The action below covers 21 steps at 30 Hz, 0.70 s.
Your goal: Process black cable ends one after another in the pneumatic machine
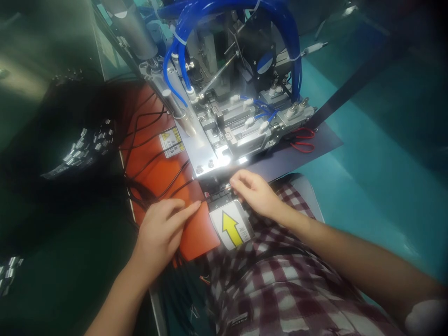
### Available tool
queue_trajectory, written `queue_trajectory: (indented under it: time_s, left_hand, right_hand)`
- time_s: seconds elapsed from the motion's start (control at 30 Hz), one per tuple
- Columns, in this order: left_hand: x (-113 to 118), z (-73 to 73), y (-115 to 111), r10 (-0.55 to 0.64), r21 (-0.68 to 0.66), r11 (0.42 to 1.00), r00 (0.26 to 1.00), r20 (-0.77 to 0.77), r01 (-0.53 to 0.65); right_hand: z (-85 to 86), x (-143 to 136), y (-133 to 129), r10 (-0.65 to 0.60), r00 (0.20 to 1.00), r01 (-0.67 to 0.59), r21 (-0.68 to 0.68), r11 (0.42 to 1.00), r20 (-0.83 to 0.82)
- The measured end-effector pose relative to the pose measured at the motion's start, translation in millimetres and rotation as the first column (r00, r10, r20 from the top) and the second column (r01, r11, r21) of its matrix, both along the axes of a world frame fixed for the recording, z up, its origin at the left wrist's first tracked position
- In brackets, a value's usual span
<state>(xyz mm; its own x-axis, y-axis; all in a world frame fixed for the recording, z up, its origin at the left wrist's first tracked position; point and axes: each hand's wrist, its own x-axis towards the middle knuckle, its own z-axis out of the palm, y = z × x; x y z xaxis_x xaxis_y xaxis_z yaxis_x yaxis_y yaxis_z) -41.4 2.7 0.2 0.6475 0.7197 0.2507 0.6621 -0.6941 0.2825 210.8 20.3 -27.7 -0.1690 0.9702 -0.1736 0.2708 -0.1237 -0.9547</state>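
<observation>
My left hand (168,224) lies over the orange board, its thumb and index fingertip pressed together on a thin black cable (206,199) at the left side of a small black fixture (219,198). At the fixture's right side, my right hand (254,191) pinches something small near a shiny metal bit; the fingers hide most of it. Directly in front of the fixture is a white plate with a yellow arrow (229,224) pointing toward the machine. Behind both hands stands the metal press machine (210,154), lit brightly at its front edge.
Several black cables (154,163) trail across the orange board (147,121), beside a warning label (171,142). Thick blue air hoses (238,4) arch over the machine. Shiny metal pieces (84,149) lie in the dark area at left. A red cord (304,142) rests at the machine's right.
</observation>
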Motion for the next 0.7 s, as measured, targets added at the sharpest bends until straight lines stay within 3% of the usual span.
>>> queue_trajectory:
  time_s: [0.17,0.33,0.43,0.53,0.7]
  left_hand:
    - [-1,-0.9,-1,0.012,-0.009,1.000,1.000,-0.003,-0.012]
    - [0,-0.6,-1,0.015,0.000,1.000,1.000,-0.006,-0.015]
    - [2,1.3,-1,0.014,0.016,1.000,1.000,-0.006,-0.014]
    - [4,3.0,0,0.024,0.027,0.999,1.000,-0.006,-0.024]
    - [3,2.7,0,0.041,0.013,0.999,0.999,0.011,-0.041]
  right_hand:
    - [5.0,-4,-1,-0.073,0.967,0.022,0.207,0.978,0.243]
    - [8.5,0,-6,-0.064,0.965,0.015,0.189,0.982,0.253]
    - [12.7,5,-13,-0.116,0.957,0.013,0.361,0.932,0.265]
    - [16.6,9,-19,-0.064,0.933,-0.123,0.481,0.868,0.354]
    - [21.0,15,-16,-0.045,0.814,-0.338,0.533,0.775,0.580]
